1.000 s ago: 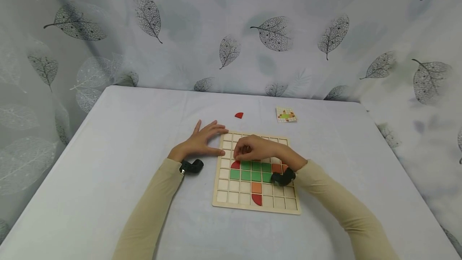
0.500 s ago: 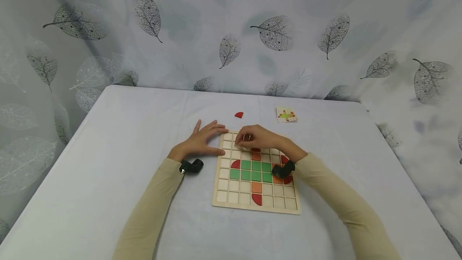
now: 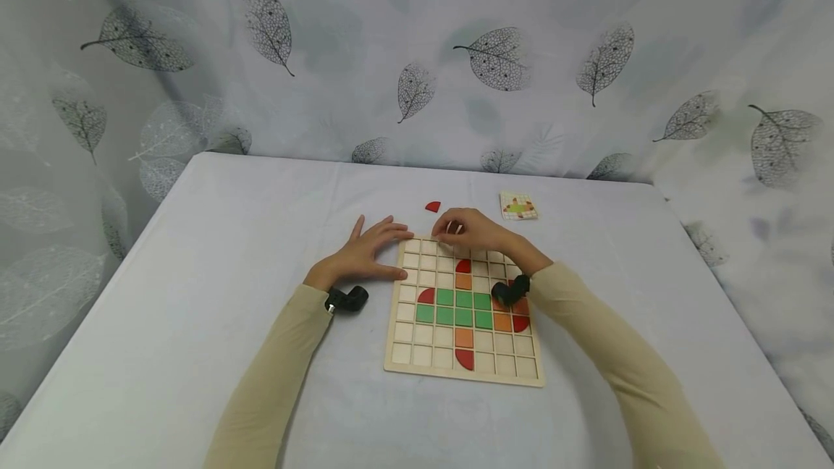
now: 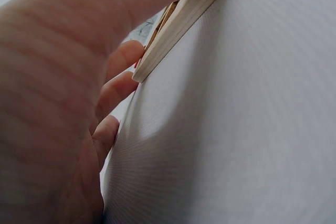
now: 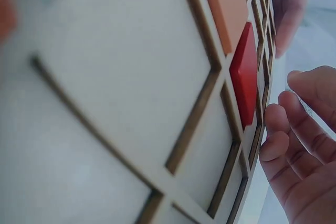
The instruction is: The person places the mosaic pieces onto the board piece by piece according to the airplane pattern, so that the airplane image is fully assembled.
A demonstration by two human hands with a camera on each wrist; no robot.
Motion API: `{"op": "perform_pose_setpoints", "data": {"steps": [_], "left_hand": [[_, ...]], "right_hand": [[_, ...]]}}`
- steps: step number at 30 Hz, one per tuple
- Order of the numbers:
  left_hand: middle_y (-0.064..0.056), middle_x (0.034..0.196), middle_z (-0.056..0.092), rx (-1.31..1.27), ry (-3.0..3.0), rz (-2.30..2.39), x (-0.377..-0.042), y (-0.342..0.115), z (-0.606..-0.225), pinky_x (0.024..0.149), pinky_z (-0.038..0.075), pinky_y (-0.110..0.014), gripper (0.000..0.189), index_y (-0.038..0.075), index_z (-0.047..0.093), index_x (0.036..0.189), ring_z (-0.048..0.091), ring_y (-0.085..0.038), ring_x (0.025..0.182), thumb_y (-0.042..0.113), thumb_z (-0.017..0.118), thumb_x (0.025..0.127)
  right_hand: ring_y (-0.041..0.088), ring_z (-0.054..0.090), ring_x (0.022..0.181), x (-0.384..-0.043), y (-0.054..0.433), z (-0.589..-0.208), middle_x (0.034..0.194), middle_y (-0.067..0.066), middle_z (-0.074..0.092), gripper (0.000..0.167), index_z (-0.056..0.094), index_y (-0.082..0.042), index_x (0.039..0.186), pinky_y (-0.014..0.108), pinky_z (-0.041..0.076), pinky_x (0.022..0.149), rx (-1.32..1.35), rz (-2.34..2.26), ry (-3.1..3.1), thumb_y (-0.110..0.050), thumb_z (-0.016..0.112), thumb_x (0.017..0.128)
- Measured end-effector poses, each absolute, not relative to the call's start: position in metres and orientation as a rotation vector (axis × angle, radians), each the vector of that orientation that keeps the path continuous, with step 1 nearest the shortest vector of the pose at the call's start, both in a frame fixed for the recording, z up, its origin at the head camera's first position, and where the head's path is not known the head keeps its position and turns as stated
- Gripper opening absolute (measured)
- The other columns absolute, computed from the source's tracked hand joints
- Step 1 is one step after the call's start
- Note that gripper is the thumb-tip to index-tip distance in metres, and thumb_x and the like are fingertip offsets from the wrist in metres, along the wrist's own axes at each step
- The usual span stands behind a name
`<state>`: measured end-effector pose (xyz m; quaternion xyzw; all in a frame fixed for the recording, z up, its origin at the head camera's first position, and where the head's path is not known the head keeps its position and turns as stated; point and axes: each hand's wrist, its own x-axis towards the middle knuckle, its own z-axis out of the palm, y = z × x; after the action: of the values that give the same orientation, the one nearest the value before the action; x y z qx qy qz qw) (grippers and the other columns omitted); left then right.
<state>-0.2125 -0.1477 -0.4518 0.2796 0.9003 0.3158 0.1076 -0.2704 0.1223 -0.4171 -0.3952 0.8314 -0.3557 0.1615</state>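
A wooden grid board [image 3: 423, 355] lies on the table, with green squares [image 3: 463, 319], orange squares [image 3: 463, 338] and red quarter-circle pieces [image 3: 465, 360] in some cells. My left hand [image 3: 354, 259] spreads along its left side; the left wrist view shows fingers touching the board's edge [image 4: 173, 35]. Over the far edge is my right hand [image 3: 478, 230], fingers loosely bent. In the right wrist view nothing shows between those fingers [image 5: 275, 148], and a red quarter-circle piece [image 5: 245, 77] sits in the board near them. One loose red quarter-circle [image 3: 433, 206] lies beyond the board, just past my right fingertips.
A small pattern card [image 3: 517, 206] lies at the back right of the white-covered table [image 3: 247, 237]. Behind the table hangs a leaf-print curtain [image 3: 352, 56]. Black wrist cameras [image 3: 347, 300] are strapped at both wrists.
My right hand has moved away from over the board's middle to its far edge, uncovering an orange square and a red quarter-circle. The left hand has stayed put.
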Motion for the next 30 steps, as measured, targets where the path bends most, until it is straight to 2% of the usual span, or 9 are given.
{"op": "perform_pose_setpoints", "data": {"steps": [13,21,26,30], "left_hand": [[-0.002,0.154,0.037,0.818,2.651,0.914,-0.213,-0.148,-0.451,0.116,-0.018,-0.051,0.074,0.023,0.047,0.145,0.009,-0.021,0.151,0.047,0.076,0.080],[-0.001,0.154,0.037,0.819,2.655,0.909,-0.213,-0.148,-0.452,0.116,-0.017,-0.051,0.074,0.024,0.047,0.145,0.009,-0.021,0.151,0.048,0.075,0.081],[0.000,0.154,0.037,0.819,2.652,0.917,-0.213,-0.148,-0.452,0.116,-0.018,-0.050,0.074,0.025,0.047,0.145,0.009,-0.020,0.151,0.048,0.075,0.080],[0.000,0.155,0.037,0.810,2.647,0.922,-0.213,-0.149,-0.453,0.116,-0.018,-0.050,0.074,0.025,0.047,0.145,0.009,-0.020,0.151,0.048,0.076,0.080]], "right_hand": [[0.028,0.065,0.086,-0.289,0.121,-0.421,0.098,0.014,0.067,0.014,0.069,0.002,0.103,0.042,0.054,0.082,-0.907,-0.993,2.541,-0.002,0.064,0.089],[0.028,0.063,0.085,-0.296,0.118,-0.422,0.099,0.017,0.065,0.012,0.068,0.002,0.101,0.036,0.051,0.078,-0.837,-1.038,2.567,0.000,0.065,0.089],[0.030,0.061,0.090,-0.298,0.115,-0.422,0.110,0.018,0.061,0.018,0.067,0.001,0.107,0.036,0.049,0.076,-0.733,-1.063,2.598,-0.003,0.064,0.090],[0.034,0.062,0.097,-0.300,0.112,-0.423,0.125,0.020,0.057,0.027,0.064,0.001,0.118,0.043,0.051,0.084,-0.712,-1.036,2.606,-0.004,0.063,0.091]]}}
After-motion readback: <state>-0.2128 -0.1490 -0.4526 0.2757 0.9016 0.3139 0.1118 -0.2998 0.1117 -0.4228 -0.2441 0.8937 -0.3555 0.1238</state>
